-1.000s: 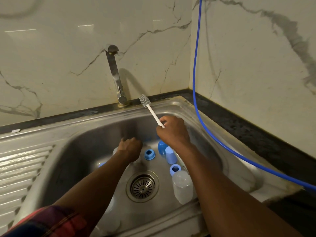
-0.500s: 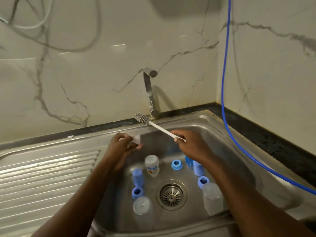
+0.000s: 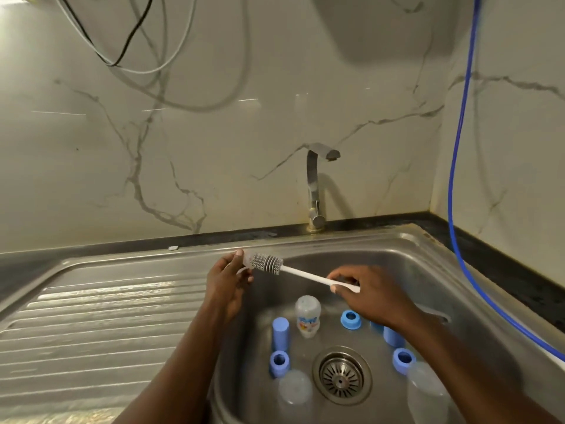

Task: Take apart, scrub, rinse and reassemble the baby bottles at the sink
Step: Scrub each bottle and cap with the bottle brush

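1. Step in hand: scrubbing. The left hand [image 3: 227,283] pinches a small pale piece [image 3: 246,261], likely a teat, over the back-left corner of the sink [image 3: 382,240].
2. The right hand [image 3: 371,296] pinches the brush [image 3: 301,274] by its handle, thumb against fingers. The bristle head touches the pale piece.
3. Bottles are apart. A printed bottle [image 3: 308,316] lies mid-basin. Blue caps [image 3: 280,333], blue rings [image 3: 351,319] and clear bottles [image 3: 295,393] lie round the drain [image 3: 341,374], the clear ones toward the front edge.
4. No stream shows from the tap [image 3: 316,185].
5. Next, I judge: work the bristles into the piece, then rinse, which needs a hand freed for the tap.
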Demonstrator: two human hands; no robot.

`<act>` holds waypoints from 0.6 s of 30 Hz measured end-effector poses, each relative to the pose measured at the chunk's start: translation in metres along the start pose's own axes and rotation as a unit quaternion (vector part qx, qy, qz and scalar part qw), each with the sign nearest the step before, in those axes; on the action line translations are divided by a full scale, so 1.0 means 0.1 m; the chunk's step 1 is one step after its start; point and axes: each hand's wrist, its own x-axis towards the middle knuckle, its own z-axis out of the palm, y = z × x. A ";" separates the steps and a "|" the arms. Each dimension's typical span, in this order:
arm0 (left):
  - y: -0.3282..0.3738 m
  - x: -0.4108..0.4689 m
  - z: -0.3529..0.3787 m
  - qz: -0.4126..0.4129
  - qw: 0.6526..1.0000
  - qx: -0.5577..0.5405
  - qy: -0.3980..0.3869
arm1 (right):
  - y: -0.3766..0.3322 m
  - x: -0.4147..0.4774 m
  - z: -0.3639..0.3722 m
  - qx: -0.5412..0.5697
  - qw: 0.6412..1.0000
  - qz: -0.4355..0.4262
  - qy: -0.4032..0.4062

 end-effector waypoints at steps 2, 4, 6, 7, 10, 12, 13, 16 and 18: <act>-0.01 -0.01 0.03 0.001 1.000 -0.004 -0.009 | 0.00 -0.01 0.01 -0.008 1.000 0.002 0.003; -0.01 -0.02 0.04 -0.012 1.000 -0.012 -0.020 | -0.01 -0.02 0.01 -0.015 1.000 0.005 0.005; -0.01 -0.02 0.04 -0.020 0.999 -0.016 -0.024 | -0.02 -0.03 0.02 -0.022 1.000 0.002 0.000; -0.02 -0.02 0.04 -0.021 0.999 -0.017 -0.023 | -0.04 -0.04 0.03 -0.023 1.000 0.005 -0.002; -0.02 -0.02 0.07 -0.006 1.000 -0.025 -0.016 | -0.10 -0.05 0.04 -0.034 0.999 0.003 0.003; -0.01 -0.02 0.11 0.016 0.999 -0.029 -0.021 | -0.19 -0.04 0.07 -0.045 0.999 0.003 -0.006; 0.00 -0.03 0.12 0.025 0.999 -0.031 -0.029 | -0.22 -0.04 0.08 -0.012 0.999 0.024 -0.029; 0.03 -0.05 0.12 0.035 0.997 -0.035 -0.055 | -0.34 -0.06 0.09 0.237 0.940 0.177 -0.171; 0.05 -0.06 0.09 0.030 0.997 -0.027 -0.065 | -0.36 -0.09 0.09 0.254 0.930 0.189 -0.186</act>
